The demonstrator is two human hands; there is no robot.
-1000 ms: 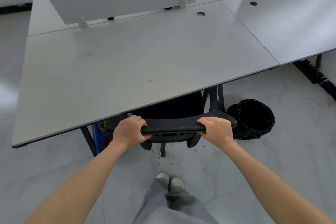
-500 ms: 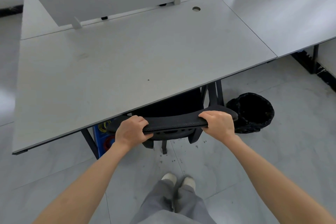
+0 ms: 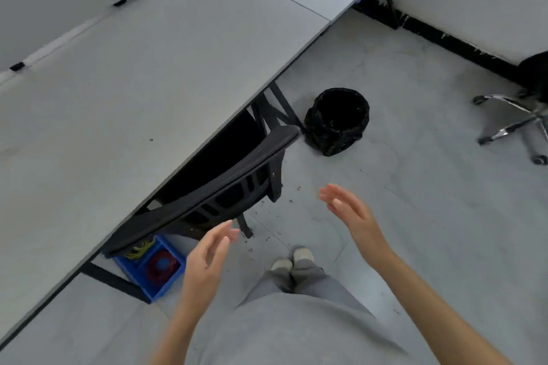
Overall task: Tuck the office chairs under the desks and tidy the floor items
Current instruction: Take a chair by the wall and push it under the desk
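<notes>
pale grey floor tiles [image 3: 415, 216] filled the lower right of the view, and a long grey desk [image 3: 133, 83] ran diagonally across the upper left. a black office chair [image 3: 207, 187] sat pushed in at the desk, its seat hidden under the desktop and only the curved top of its backrest showing along the desk's edge. the person's left hand [image 3: 207, 258] hung just beside the backrest, fingers straight and loose, holding nothing. the right hand [image 3: 350, 210] hovered apart from the chair, fingers also spread and empty. a blue bin [image 3: 154, 270] of coiled cables stood on the floor under the desk, below the backrest's left end. a black-lined wastebasket [image 3: 338, 121] stood by the desk leg. at the far right, the chrome base of a second chair [image 3: 516, 124] stood away from the desks.
</notes>
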